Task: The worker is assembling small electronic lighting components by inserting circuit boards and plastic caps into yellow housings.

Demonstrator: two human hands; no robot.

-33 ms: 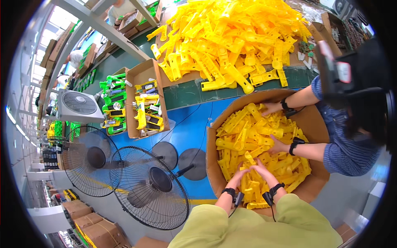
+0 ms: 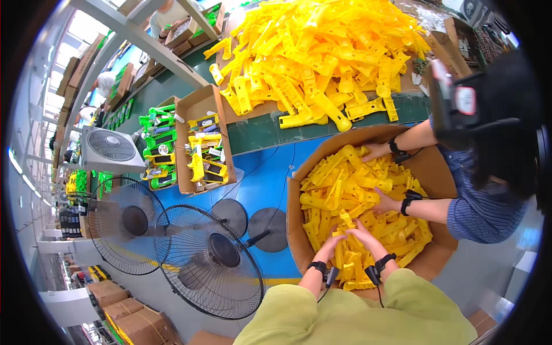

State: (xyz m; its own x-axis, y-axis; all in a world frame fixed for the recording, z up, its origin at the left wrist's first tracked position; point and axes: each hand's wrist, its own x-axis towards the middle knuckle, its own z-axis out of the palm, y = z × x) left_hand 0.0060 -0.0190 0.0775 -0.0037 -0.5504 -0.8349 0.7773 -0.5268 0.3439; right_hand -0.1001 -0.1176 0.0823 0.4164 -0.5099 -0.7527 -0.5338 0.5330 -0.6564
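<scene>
A large round-sided cardboard box (image 2: 294, 221) in front of me is heaped with yellow plastic parts (image 2: 328, 201), long molded pieces with slots. Both my hands are in the near side of the heap, close together. My left hand (image 2: 329, 244) and my right hand (image 2: 364, 236) curl round a few of these parts from either side, thumbs toward each other; some fingertips are hidden among the pieces. Across the box at the right, a co-worker's two hands (image 2: 390, 202) rest on the same heap, fingers spread.
A big pile of the same yellow parts (image 2: 322, 57) covers the green workbench (image 2: 259, 133) beyond. Left of it stands a carton (image 2: 183, 167) of yellow and grey assemblies beside green ones (image 2: 160, 138). Two black floor fans (image 2: 221, 248) stand at my left. The co-worker's dark-capped head (image 2: 494, 115) leans in.
The co-worker's head and upper body have shifted slightly to the left. My hands and the box have hardly moved.
</scene>
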